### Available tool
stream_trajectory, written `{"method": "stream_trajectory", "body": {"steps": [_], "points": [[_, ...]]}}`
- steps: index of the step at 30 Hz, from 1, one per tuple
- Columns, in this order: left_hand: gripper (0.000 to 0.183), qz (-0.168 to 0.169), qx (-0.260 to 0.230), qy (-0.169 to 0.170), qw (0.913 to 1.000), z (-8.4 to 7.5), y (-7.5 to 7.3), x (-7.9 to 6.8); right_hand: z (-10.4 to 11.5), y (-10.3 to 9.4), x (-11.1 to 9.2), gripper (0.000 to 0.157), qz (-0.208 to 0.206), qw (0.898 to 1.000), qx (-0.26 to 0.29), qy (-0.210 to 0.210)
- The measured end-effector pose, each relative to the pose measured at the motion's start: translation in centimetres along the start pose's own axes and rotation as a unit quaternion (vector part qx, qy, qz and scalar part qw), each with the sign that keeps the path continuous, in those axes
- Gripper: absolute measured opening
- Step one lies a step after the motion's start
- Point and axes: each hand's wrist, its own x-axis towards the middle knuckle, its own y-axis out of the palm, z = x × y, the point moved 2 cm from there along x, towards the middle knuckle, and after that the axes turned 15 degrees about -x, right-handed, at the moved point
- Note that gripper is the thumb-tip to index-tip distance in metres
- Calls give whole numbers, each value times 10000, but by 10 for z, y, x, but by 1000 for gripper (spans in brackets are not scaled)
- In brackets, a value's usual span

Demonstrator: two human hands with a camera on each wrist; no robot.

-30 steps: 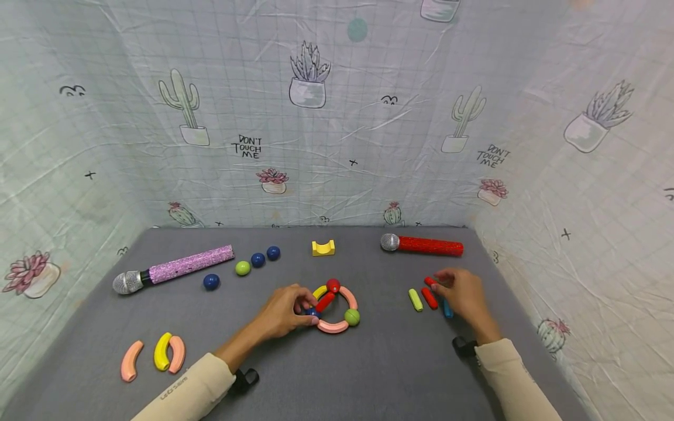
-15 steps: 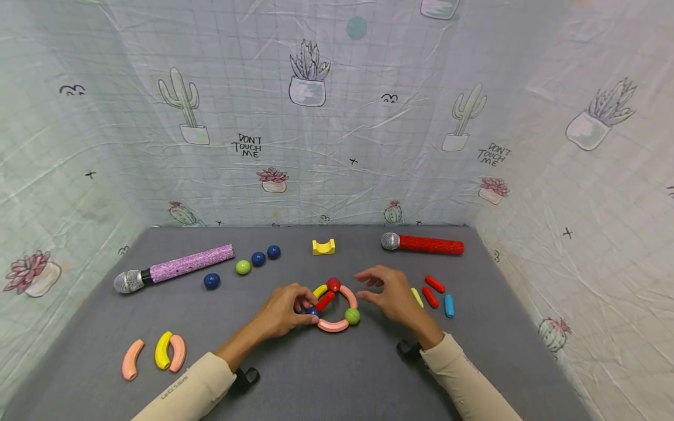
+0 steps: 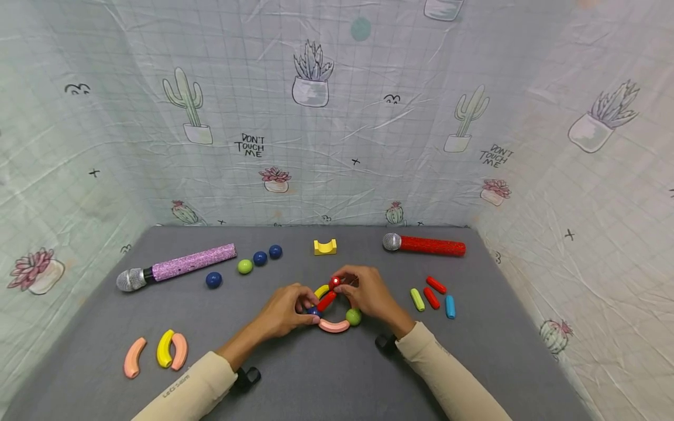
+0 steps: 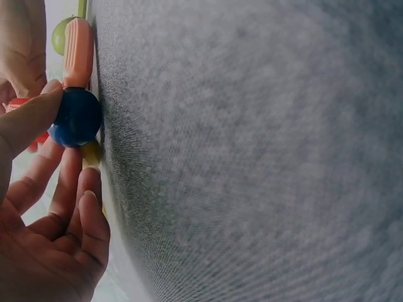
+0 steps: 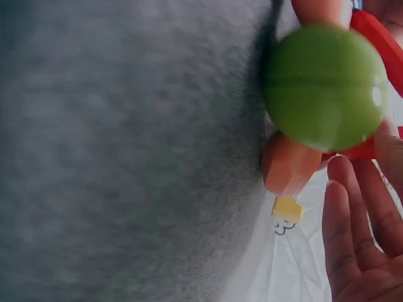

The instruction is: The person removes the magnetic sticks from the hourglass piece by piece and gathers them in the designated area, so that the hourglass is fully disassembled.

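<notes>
On the grey table a ring of magnetic-looking toy pieces lies between the hands: a blue ball (image 3: pixel 313 312), a green ball (image 3: pixel 353 317), a red ball (image 3: pixel 335 282), and curved pink (image 3: pixel 334 326) and yellow (image 3: pixel 322 291) rods. A straight red rod (image 3: pixel 326 301) rises at a slant from the blue ball. My left hand (image 3: pixel 286 310) pinches the blue ball (image 4: pixel 78 117) between thumb and fingers. With thumb and index finger, my right hand (image 3: pixel 368 292) pinches the red ball and covers the right-hand curved rod. The green ball (image 5: pixel 325 87) fills the right wrist view's foreground.
Straight rods in light green (image 3: pixel 418 299), red (image 3: pixel 432 298) and blue (image 3: pixel 450 307) lie at right. Loose balls (image 3: pixel 213 280) and curved rods (image 3: pixel 164 348) are at left. A purple microphone (image 3: pixel 192 261), yellow cradle (image 3: pixel 325 247) and red microphone (image 3: pixel 429 245) lie toward the back.
My right hand has left the straight rods, moved left across the table to the ring and taken hold of the red ball. The left hand stays on the blue ball.
</notes>
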Motion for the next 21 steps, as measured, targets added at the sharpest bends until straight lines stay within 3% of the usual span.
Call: {"method": "stream_trajectory", "body": {"steps": [7,14,21], "points": [[25,27,-9,44,10000,0,1,0,-4,1,6,15,-129,9986,180,472],[27,-23,33,87,10000,1,1,0,-5,2,3,16,-59,9979,315,567],[26,-6,47,-10,10000,-2,3,-1,-25,-26,-12,21,-436,9931,525,957]]}}
